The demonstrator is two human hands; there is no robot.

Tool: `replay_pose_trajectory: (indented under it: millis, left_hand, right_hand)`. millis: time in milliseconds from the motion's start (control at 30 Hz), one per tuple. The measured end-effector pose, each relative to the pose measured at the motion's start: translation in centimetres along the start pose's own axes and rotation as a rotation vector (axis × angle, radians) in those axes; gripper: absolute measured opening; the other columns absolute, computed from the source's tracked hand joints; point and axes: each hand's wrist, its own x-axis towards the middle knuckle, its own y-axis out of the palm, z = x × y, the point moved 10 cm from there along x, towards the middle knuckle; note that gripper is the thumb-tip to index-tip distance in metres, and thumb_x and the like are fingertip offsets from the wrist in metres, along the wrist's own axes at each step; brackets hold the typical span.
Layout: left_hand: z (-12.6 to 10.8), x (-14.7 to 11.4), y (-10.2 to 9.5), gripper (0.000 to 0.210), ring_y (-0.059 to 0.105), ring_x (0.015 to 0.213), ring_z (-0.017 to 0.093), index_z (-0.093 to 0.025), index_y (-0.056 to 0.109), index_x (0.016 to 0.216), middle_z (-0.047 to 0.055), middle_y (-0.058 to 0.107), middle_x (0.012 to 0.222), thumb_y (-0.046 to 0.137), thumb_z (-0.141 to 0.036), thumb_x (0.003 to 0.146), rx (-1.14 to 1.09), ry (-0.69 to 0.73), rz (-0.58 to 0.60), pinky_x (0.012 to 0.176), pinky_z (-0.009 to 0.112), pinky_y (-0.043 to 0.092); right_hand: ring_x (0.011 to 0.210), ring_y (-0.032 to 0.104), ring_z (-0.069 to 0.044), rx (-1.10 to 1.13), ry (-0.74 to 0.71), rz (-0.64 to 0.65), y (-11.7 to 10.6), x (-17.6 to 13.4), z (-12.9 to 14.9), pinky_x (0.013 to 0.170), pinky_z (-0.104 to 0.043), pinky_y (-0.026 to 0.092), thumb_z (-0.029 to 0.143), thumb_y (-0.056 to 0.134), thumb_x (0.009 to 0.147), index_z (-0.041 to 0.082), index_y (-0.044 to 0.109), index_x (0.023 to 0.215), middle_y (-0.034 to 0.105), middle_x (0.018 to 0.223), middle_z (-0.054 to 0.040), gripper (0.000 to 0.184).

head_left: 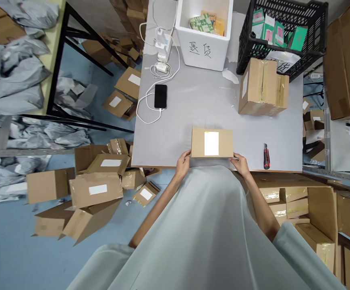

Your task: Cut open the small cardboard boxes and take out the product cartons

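A small brown cardboard box (226, 143) with a white label (211, 143) is in front of me at the table's near edge. My left hand (183, 164) grips it at the near left corner, fingers partly hidden. At the near right corner, my right hand (240, 164) pinches the same box between thumb and fingers. To the right of my right hand lies a red and black utility knife (266, 156), touched by neither hand.
On the grey table (199, 98) are a phone (160, 96) on a white cable, a white bin (205, 50), a black crate (283, 44) with green packs, and taped boxes (255, 86). Cardboard boxes (96, 189) cover the floor at left; a large carton (321, 209) of boxes stands at right.
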Motion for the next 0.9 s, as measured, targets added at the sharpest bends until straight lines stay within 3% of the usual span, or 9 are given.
replay_pose_trajectory:
  millis: [167,300,567,667,900]
  left_hand:
    - [-3.7,0.9,-1.5,0.039,0.074,0.134,0.03,-0.02,0.08,0.125,0.012,0.082,0.137,0.06,-0.042,0.1,-0.026,0.085,-0.039,0.123,0.048,0.055]
    - [-5.8,2.2,-1.3,0.048,0.077,0.129,0.031,-0.017,0.08,0.129,0.016,0.081,0.139,0.073,-0.052,0.097,-0.05,0.144,-0.038,0.115,0.047,0.061]
    - [-4.2,3.7,-1.1,0.053,0.08,0.119,0.031,-0.02,0.081,0.117,0.015,0.084,0.131,0.085,-0.063,0.087,-0.071,0.113,-0.024,0.105,0.046,0.067]
    - [-3.8,3.3,-1.1,0.056,0.08,0.12,0.031,-0.02,0.079,0.121,0.016,0.083,0.134,0.084,-0.065,0.089,-0.08,0.12,-0.028,0.1,0.044,0.068]
    - [-4.8,3.4,-0.5,0.052,0.078,0.121,0.03,-0.018,0.078,0.123,0.017,0.082,0.134,0.078,-0.062,0.094,-0.079,0.16,-0.067,0.107,0.044,0.064]
  right_hand:
    - [0.111,0.075,-0.03,-0.001,-0.125,-0.091,-2.2,0.2,4.2,0.104,-0.046,0.065,0.078,0.071,0.093,0.02,0.086,0.125,0.076,0.11,-0.0109,0.068]
    - [0.094,0.071,-0.028,-0.119,-0.134,-0.117,-2.2,1.4,6.1,0.094,-0.042,0.062,0.084,0.061,0.098,0.02,0.09,0.108,0.073,0.091,-0.0084,0.071]
    - [0.102,0.078,-0.033,-0.031,-0.06,-0.152,-0.8,1.9,4.6,0.1,-0.047,0.062,0.087,0.067,0.089,0.018,0.089,0.105,0.084,0.11,-0.0165,0.074]
    - [0.102,0.079,-0.033,0.033,-0.022,-0.191,-0.9,1.4,3.8,0.1,-0.049,0.063,0.086,0.072,0.085,0.018,0.088,0.105,0.086,0.114,-0.0182,0.073]
    - [0.098,0.08,-0.032,0.078,-0.036,-0.214,-0.8,2.4,3.7,0.096,-0.046,0.065,0.084,0.072,0.086,0.017,0.085,0.105,0.087,0.11,-0.0182,0.071]
